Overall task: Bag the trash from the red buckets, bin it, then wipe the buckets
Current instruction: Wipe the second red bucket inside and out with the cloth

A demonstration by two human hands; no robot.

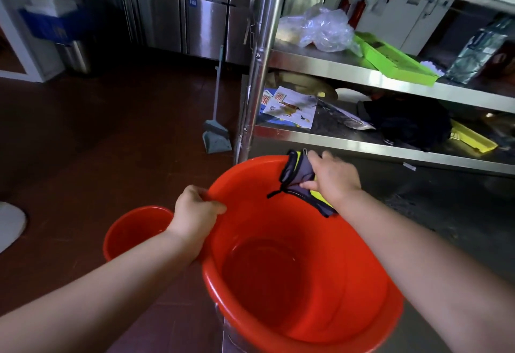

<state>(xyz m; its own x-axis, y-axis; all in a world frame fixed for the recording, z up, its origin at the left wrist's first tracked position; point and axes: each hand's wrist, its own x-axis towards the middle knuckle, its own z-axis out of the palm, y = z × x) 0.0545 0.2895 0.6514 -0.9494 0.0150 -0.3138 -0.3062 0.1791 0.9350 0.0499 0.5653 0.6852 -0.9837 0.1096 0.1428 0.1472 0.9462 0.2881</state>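
Though it looks empty and dry of trash, the big bucket [301,269] is the thing in hand: it is tilted toward the camera, its mouth open to view, with the base seeming to rest on something shiny at the bottom edge of the view that I cannot make out. The left hand [195,213] grips the rim at its left side, fingers curled over the lip. The right hand [331,177] pinches a cloth [299,182], grey and yellow with dark edging, against the inner wall near the far rim, just below the front edge of the lowest shelf [376,148] of a steel rack.

Judging by the thin, glossy plastic, the bucket should be light and a little springy, and slick inside, more so if wet. The rolled rim is the sound place to hold it, since the smooth wall gives no purchase; a grip opposite the wiping hand would steady it against the push of the cloth. The cloth is soft and limp, so it wants bunching in the palm rather than holding by one corner.

A second, smaller bucket [133,230] stands on the floor [97,130] just left of the big one, behind the left wrist. A dustpan [216,136] leans by the rack's post.
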